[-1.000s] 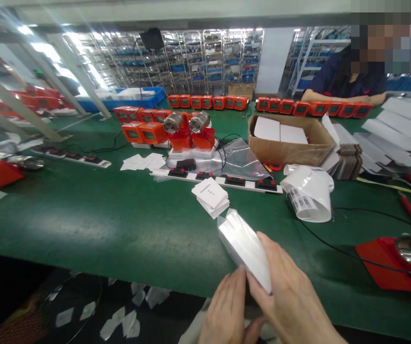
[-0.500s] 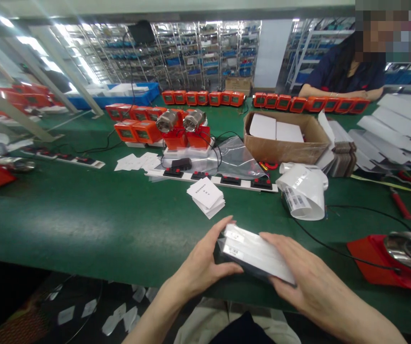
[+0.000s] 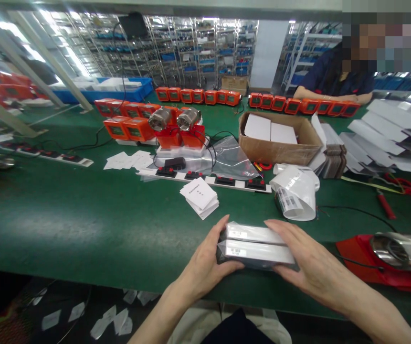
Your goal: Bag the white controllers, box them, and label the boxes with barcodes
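My left hand: gripping one end of two film-wrapped white packets.
My right hand: clasping their other end; I have them side by side over the bench's near edge.
Cardboard box: open, flat white pieces inside.
Blue tray: white items in it.
Green bench: leaflet stack just beyond my packets, orange lamps farther back.
Room: metal racks behind.

bright ceiling lights flare at upper left; pale glare spreads on the green bench, darkness lies beneath, and the distant racks look soft.
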`<state>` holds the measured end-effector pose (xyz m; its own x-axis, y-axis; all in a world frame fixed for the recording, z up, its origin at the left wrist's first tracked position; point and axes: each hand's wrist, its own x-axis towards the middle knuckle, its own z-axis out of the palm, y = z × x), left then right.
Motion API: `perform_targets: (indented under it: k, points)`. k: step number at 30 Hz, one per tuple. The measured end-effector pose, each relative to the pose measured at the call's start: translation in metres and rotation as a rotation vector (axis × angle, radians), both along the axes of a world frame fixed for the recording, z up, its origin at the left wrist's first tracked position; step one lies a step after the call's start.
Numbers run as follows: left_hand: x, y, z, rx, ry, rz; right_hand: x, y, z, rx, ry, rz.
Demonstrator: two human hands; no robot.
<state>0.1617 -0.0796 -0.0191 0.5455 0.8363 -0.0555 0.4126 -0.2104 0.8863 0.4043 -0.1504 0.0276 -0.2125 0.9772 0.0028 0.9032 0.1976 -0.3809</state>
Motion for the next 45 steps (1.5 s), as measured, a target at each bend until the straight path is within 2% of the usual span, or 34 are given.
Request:
perform_targets:
  k: [6, 11, 15, 18, 23, 27, 32, 36, 39, 42, 45]
  points:
    - [-0.012, 0.002, 0.005, 0.043, 0.022, -0.038, 0.004, -0.007, 0.004, 0.02, -0.03, -0.013]
    - [-0.034, 0.007, 0.01, 0.097, -0.066, -0.045, 0.017, -0.017, 0.027, 0.089, -0.104, -0.109]
    - [-0.042, 0.027, 0.021, 0.131, -0.089, 0.069, 0.048, -0.005, 0.054, 0.201, -0.158, -0.192]
    - [-0.038, 0.049, 0.033, 0.137, -0.036, 0.193, 0.083, 0.018, 0.073, 0.191, -0.184, -0.211]
    - [-0.021, 0.076, 0.05, 0.146, 0.055, 0.256, 0.133, 0.058, 0.085, 0.022, -0.2, -0.255]
    - [-0.006, 0.088, 0.053, 0.11, 0.107, 0.201, 0.146, 0.084, 0.08, -0.08, -0.139, -0.267]
    - [0.028, 0.096, 0.055, 0.051, 0.053, 0.058, 0.151, 0.115, 0.058, -0.151, -0.003, -0.279]
    - [0.059, 0.097, 0.065, 0.01, 0.036, -0.069, 0.151, 0.131, 0.046, -0.232, 0.18, -0.319]
    - [0.078, 0.095, 0.078, 0.043, 0.026, -0.157, 0.142, 0.139, 0.05, -0.249, 0.38, -0.378]
    - [0.097, 0.095, 0.091, 0.081, 0.06, -0.225, 0.127, 0.148, 0.062, -0.222, 0.606, -0.463]
    - [0.115, 0.097, 0.096, -0.009, 0.03, -0.206, 0.11, 0.158, 0.073, -0.177, 0.794, -0.545]
